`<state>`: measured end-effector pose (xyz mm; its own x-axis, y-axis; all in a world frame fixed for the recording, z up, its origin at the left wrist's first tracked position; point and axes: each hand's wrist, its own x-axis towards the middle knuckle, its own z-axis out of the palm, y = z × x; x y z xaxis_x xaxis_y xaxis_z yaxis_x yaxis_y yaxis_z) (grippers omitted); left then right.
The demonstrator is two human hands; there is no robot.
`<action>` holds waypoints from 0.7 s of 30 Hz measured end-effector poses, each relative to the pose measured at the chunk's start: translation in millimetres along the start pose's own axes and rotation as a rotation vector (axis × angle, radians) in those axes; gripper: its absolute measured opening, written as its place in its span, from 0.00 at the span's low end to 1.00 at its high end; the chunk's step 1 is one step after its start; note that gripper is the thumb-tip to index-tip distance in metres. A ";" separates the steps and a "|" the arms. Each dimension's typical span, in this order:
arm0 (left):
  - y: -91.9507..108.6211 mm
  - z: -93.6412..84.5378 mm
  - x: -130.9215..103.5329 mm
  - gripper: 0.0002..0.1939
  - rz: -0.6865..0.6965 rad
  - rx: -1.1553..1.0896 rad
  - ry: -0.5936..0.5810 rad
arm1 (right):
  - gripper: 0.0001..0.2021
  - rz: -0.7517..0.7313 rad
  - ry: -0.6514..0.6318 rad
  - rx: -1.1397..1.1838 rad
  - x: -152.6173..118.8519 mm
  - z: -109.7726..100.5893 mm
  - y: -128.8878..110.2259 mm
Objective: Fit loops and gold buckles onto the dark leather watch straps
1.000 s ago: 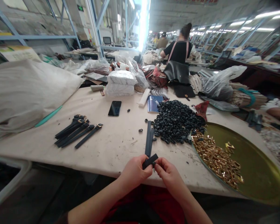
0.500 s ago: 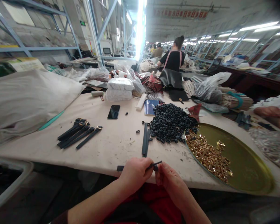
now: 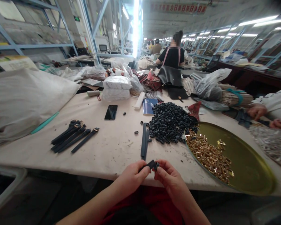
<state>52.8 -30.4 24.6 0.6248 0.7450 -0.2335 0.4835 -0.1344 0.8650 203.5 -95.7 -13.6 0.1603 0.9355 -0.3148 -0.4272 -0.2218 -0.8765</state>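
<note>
Near the table's front edge, my left hand (image 3: pixel 134 175) grips a dark strap (image 3: pixel 151 164) between thumb and fingers. My right hand (image 3: pixel 169 178) pinches a small dark loop (image 3: pixel 155 166) against the strap's end. Just beyond my hands lie two dark strips (image 3: pixel 144 142), side by side. A heap of dark loops (image 3: pixel 170 122) is behind and to the right of them. Gold buckles (image 3: pixel 208 154) fill the left part of a round gold tray (image 3: pixel 245 156). Several straps with buckles (image 3: pixel 69 136) lie together on the left.
A phone (image 3: pixel 111 112), a blue booklet (image 3: pixel 150 106) and wrapped white packs (image 3: pixel 116 88) lie farther back on the table (image 3: pixel 103 150). Another person's hands (image 3: pixel 257 111) are at the right edge. A person in black (image 3: pixel 172 57) is beyond the table.
The strap in my left hand has turned so its flat face shows, with its end at the loop. My left fingers have shifted. The person's hands at the right have moved apart.
</note>
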 end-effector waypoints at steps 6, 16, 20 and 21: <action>-8.9 0.0 4.4 0.15 -0.046 0.127 -0.091 | 0.14 -0.023 0.035 -0.246 7.9 -2.6 3.0; -18.6 5.0 19.2 0.12 -0.075 0.020 -0.171 | 0.13 0.064 -0.047 -0.297 18.0 -8.0 4.0; -21.1 5.0 18.9 0.12 -0.115 0.016 -0.194 | 0.14 0.141 -0.042 -0.167 18.2 -6.0 7.0; -20.4 5.4 19.4 0.12 -0.112 0.045 -0.182 | 0.15 0.138 -0.053 -0.153 18.1 -4.1 7.5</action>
<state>58.3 -16.7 0.0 0.6641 0.6276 -0.4064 0.5802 -0.0898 0.8095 206.8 -81.6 -27.4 0.0606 0.9055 -0.4201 -0.3011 -0.3846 -0.8726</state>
